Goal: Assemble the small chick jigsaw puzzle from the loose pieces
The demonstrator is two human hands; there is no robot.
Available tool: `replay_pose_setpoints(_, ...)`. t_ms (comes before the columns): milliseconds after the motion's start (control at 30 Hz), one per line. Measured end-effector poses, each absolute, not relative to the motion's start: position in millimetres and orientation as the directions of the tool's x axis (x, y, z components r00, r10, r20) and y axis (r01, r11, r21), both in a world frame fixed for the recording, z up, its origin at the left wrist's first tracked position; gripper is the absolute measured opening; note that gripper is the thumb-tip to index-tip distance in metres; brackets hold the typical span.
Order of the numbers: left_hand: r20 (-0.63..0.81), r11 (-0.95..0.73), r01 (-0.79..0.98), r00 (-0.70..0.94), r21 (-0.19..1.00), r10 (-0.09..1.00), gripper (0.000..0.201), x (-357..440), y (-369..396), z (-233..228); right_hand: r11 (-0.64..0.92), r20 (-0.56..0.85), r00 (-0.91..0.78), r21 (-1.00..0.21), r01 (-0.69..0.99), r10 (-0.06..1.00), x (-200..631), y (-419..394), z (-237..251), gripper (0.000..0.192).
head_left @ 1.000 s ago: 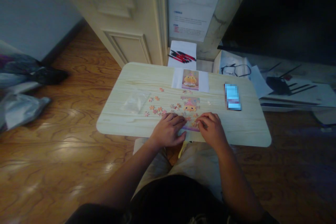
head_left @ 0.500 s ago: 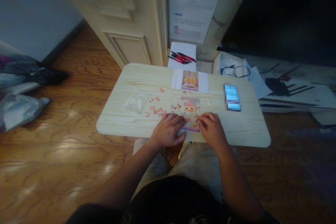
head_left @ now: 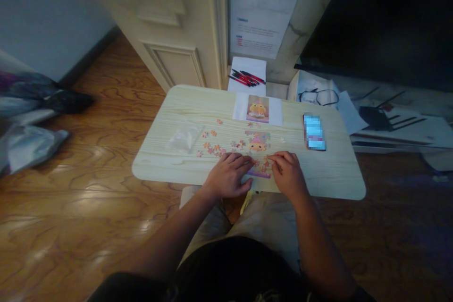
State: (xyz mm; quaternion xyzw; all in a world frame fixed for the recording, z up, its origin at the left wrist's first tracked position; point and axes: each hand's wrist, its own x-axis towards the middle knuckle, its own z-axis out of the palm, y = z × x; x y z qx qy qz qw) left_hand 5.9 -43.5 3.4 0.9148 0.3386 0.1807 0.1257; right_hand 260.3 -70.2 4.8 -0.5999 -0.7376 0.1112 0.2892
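Note:
A partly built jigsaw puzzle with a yellow cartoon figure lies near the front of the pale wooden table. My left hand rests flat on the table at the puzzle's lower left edge, fingers touching it. My right hand presses on the puzzle's lower right part, fingertips pinched at a piece I cannot make out clearly. Several loose puzzle pieces lie scattered left of the puzzle.
A reference picture on white paper lies at the table's back. A phone lies at right, a clear plastic bag at left. Behind the table are pens, glasses and papers. Bags sit on the wooden floor, left.
My right hand has shifted slightly on the puzzle's lower right part. The left hand has stayed in place. The view has moved a little.

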Motion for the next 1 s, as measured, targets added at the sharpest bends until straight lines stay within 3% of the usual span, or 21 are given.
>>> replay_pose_setpoints(400, 0.249, -0.741, 0.574, 0.706, 0.348, 0.663, 0.048, 6.0, -43.8, 2.2, 0.272, 0.271, -0.147, -0.517, 0.812, 0.951, 260.2, -71.0, 2.7, 0.026)
replay_pose_setpoints(733, 0.235, -0.734, 0.581, 0.704, 0.352, 0.67, 0.05, 6.5, -44.1, 4.3, 0.264, 0.242, -0.162, -0.487, 0.833, 0.957, 268.7, -69.7, -1.1, 0.045)
replay_pose_setpoints(1000, 0.227, -0.732, 0.594, 0.703, 0.334, 0.674, 0.049, 7.3, -44.4, 6.8, 0.195, 0.262, -0.08, -0.451, 0.871, 0.962, 271.9, -70.6, 2.6, 0.035)
